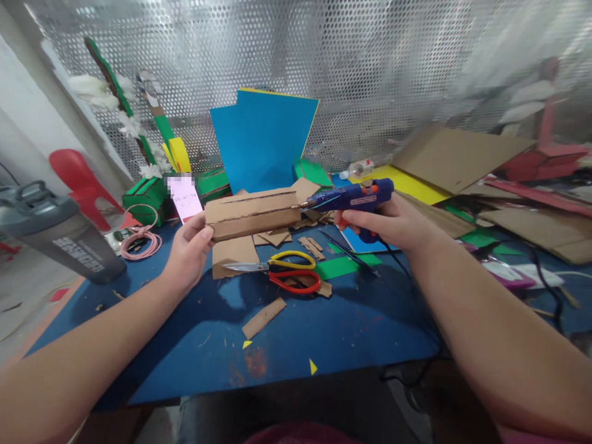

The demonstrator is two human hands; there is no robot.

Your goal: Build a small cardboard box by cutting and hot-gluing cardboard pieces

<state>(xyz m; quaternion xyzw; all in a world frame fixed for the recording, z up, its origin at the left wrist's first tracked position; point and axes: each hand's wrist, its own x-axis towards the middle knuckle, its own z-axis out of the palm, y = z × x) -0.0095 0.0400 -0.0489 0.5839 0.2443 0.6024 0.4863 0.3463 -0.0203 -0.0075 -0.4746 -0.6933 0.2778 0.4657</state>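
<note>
My left hand (192, 246) grips the left end of a long, narrow cardboard box (254, 219), held above the table with dark seams along its faces. In my right hand (374, 219) is a blue glue gun (354, 196), its nozzle pointing left at the box's right end; whether the tip touches the cardboard I cannot tell. Scissors (293, 271) with one yellow and one red handle lie below the box, blades to the left. Around them are cardboard scraps (264, 317), a green strip (346, 265) and a dark, pen-like tool (349, 251).
Behind stand blue sheets (266, 142) and a phone (184, 197) showing a timer. To the left are a grey shaker bottle (65, 234) and a coiled pink cable (141, 242). Cardboard sheets (462, 157) pile up at the right. A black cord (407, 271) trails from the glue gun.
</note>
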